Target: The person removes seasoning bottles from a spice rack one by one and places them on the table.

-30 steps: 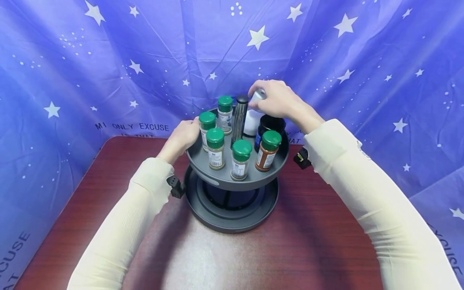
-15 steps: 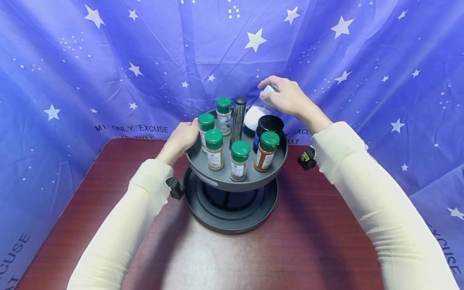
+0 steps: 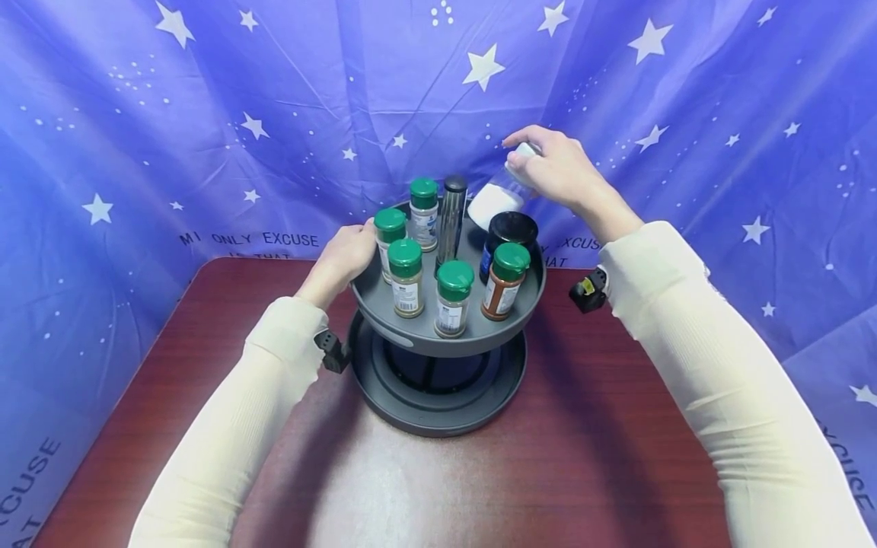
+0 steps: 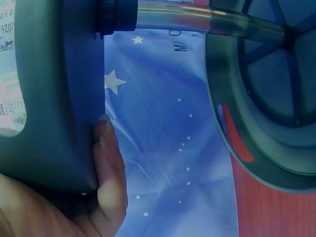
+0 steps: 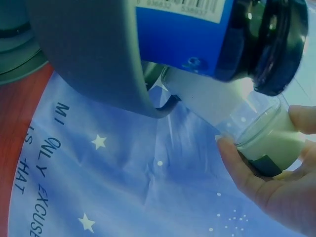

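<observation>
My right hand [image 3: 562, 167] pinches the white cap of a clear jar [image 3: 495, 204] with white contents. The jar leans over the back right of the upper tray [image 3: 452, 348] of a grey two-tier turntable rack. In the right wrist view the cap [image 5: 276, 143] sits between thumb and fingers, and the jar's bottom is partly hidden behind the tray rim. My left hand [image 3: 346, 257] grips the upper tray's left rim, its fingers [image 4: 111, 182] curled beneath it in the left wrist view. A black-lidded jar [image 3: 512, 232] with a blue label stands beside the tilted jar.
Several green-capped spice bottles [image 3: 407, 281] stand around the tray's left and front, and one with orange-red contents [image 3: 505, 281] at its right. A metal post [image 3: 452, 221] rises mid-tray. The lower tray [image 3: 438, 426] rests on the red-brown table [image 3: 589, 472]. A starry curtain [image 3: 308, 114] hangs behind.
My right hand has moved up and to the right, lifting the white-capped jar off the tray and tilting it. The left hand stays on the rim.
</observation>
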The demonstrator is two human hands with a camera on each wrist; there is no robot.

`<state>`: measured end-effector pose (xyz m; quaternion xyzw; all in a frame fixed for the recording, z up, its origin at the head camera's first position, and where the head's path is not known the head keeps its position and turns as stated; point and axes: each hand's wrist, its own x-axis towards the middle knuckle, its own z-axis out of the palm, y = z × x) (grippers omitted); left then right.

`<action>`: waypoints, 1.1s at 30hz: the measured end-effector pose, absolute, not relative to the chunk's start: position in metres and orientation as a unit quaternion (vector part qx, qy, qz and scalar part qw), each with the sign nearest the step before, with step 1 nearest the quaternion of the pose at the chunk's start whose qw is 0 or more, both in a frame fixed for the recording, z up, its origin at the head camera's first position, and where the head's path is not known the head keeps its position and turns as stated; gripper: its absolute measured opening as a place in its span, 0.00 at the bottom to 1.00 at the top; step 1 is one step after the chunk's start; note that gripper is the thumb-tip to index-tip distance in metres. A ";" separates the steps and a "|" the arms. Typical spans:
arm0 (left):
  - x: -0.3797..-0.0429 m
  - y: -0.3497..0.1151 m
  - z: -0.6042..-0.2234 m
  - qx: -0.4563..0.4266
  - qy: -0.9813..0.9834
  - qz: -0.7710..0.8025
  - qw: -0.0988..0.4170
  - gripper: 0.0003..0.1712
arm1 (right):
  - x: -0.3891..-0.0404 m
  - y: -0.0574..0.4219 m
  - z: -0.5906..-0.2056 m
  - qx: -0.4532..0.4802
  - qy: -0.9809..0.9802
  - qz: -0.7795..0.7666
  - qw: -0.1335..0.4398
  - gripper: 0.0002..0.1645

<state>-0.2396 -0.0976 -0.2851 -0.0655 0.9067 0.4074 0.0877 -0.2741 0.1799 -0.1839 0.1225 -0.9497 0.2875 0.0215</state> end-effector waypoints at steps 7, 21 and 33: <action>-0.241 -0.098 -0.286 -0.070 0.912 0.394 0.088 0.37 | -0.274 0.186 -0.179 0.107 -0.950 0.291 0.039 0.27; -0.241 -0.099 -0.288 -0.068 0.907 0.406 0.091 0.36 | -0.272 0.201 -0.167 0.092 -0.958 0.266 0.057 0.28; -0.242 -0.099 -0.287 -0.061 0.904 0.414 0.089 0.35 | -0.273 0.221 -0.162 0.074 -0.969 0.229 0.050 0.29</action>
